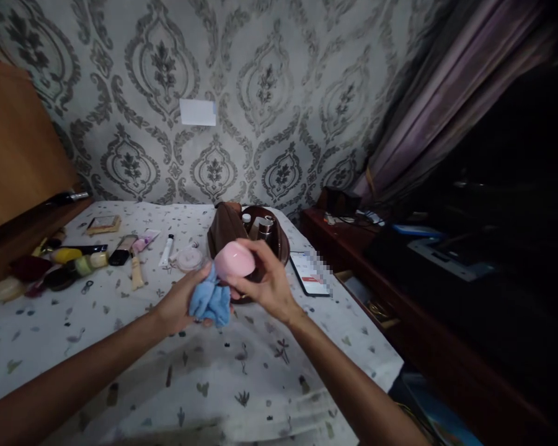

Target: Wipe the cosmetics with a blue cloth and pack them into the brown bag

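Cloth (211, 303) against pink container (235, 260).
Left hand (185, 301) clutches cloth, right hand (270, 284) pinches container; brown bag (225, 224) beyond, 1 o'clock.

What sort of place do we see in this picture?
It looks like a room in a home, perhaps a bedroom: there are ornate patterned wallpaper, a purplish curtain, and what seem to be cosmetics on a printed cloth.

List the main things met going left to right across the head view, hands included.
Yellow item, flat box, white tube, left hand, blue cloth, pink object, right hand, lit screen, purple curtain.
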A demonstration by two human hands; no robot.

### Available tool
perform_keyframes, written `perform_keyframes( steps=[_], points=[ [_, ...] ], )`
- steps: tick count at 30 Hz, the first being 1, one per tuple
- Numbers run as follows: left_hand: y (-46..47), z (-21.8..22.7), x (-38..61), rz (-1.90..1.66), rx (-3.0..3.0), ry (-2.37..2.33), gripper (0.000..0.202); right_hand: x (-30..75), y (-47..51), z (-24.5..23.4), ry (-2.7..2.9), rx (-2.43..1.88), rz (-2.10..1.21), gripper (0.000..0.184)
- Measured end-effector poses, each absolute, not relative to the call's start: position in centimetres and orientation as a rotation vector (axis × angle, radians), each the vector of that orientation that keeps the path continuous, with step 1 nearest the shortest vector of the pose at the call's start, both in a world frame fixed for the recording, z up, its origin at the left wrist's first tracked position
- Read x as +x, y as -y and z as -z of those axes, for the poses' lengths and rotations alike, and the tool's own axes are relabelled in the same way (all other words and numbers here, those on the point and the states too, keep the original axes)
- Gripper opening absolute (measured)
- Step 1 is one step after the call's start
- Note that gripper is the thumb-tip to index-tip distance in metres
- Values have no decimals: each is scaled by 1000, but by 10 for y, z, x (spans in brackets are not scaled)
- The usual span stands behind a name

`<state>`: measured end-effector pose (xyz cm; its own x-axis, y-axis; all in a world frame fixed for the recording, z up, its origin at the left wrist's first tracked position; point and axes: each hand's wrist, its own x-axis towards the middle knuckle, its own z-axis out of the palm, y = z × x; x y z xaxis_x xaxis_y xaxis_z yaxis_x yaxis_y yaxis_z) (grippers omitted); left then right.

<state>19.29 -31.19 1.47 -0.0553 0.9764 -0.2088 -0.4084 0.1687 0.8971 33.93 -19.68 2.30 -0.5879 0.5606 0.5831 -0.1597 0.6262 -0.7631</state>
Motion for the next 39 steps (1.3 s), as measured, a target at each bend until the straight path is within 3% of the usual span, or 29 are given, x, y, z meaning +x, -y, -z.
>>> perform_keyframes(
  steps=[4, 8, 13, 16, 19, 27, 39],
  points=[
    [289, -28, 215, -1173, 1303, -1299, 62, 352, 165, -42, 1789, -466, -1097, 54],
    [272, -33, 228, -707, 1846, -1651, 61, 358, 137, -46, 1898, -582, -1071, 53],
    [270, -17, 230, -346, 2174, -1791, 51, 365, 125, -49, 2290, -819, -638, 58],
    [273, -1, 228, -261, 2311, -1829, 56, 364, 127, -58, 2626, -839, -379, 46],
    [274, 10, 227, -233, 2382, -1829, 57, 358, 128, -71, 2974, -811, -228, 33],
    [274, 14, 229, -308, 2279, -1786, 58, 331, 117, -101, 3451, -663, -183, 26],
    [276, 10, 230, -307, 2222, -1750, 60, 313, 125, -69, 3503, -900, -87, 37]
  ],
)
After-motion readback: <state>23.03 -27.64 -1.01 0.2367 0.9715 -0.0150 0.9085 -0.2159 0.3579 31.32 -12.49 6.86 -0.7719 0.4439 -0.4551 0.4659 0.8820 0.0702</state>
